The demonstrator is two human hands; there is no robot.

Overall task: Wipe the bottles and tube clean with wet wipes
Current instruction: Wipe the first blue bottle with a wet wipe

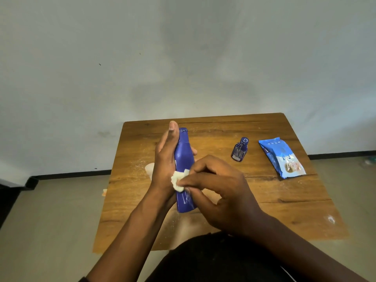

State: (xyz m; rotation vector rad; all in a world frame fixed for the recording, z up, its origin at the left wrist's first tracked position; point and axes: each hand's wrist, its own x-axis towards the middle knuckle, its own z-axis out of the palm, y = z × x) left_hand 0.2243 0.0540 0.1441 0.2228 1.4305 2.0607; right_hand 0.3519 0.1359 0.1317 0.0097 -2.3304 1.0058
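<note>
While gripped, the glossy blue bottle [184, 171] stands upright, capped.

Large blue bottle [184, 169]: held above the table, near-upright, neck pointing far, cap end at top. Folded white wet wipe [178, 181] pressed against its lower left side. Small blue bottle [240, 149]: stands on the table to the right, apart. Blue wet-wipe pack [281, 157]: lies flat at far right, just beyond the small bottle.
</note>
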